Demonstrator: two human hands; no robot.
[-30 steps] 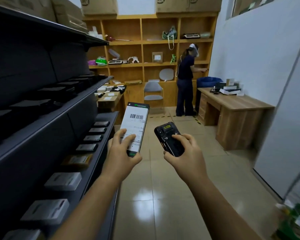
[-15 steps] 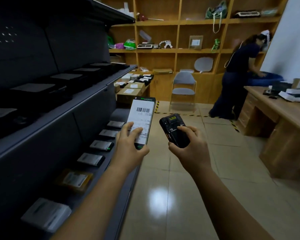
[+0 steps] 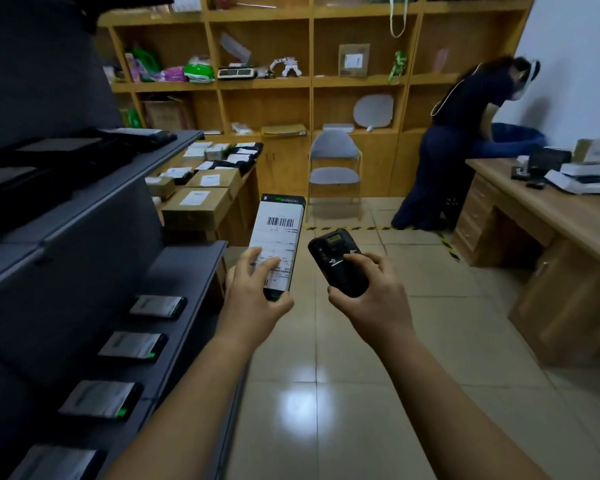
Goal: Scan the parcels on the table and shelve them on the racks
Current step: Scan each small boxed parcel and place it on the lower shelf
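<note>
A: Where is the parcel [image 3: 278, 237] found?
B: It is held up over the tiled floor [image 3: 326, 427], just right of the grey rack [image 3: 184, 271], with its label and barcode turned to the camera. Its lower end is gripped by the left hand [image 3: 253, 301], with fingers laid across the label.

A: And the scanner [image 3: 336, 261]?
B: It is held just beside the parcel, apart from it and tilted. Its lower half is wrapped by the curled fingers of the right hand [image 3: 373, 294].

A: What is seen on the rack?
B: A row of flat dark packets [image 3: 158, 306] is laid along the lower shelf, and more are set on the shelf above.

A: Further out?
B: Labelled cardboard boxes [image 3: 201, 202] are stacked on a table [image 3: 248, 199] beyond the rack. A grey chair [image 3: 335, 174] is placed against wooden shelving [image 3: 267, 109]. A person in dark clothes [image 3: 465, 133] is seen bent over beside a wooden desk [image 3: 551, 220] at the right.
</note>
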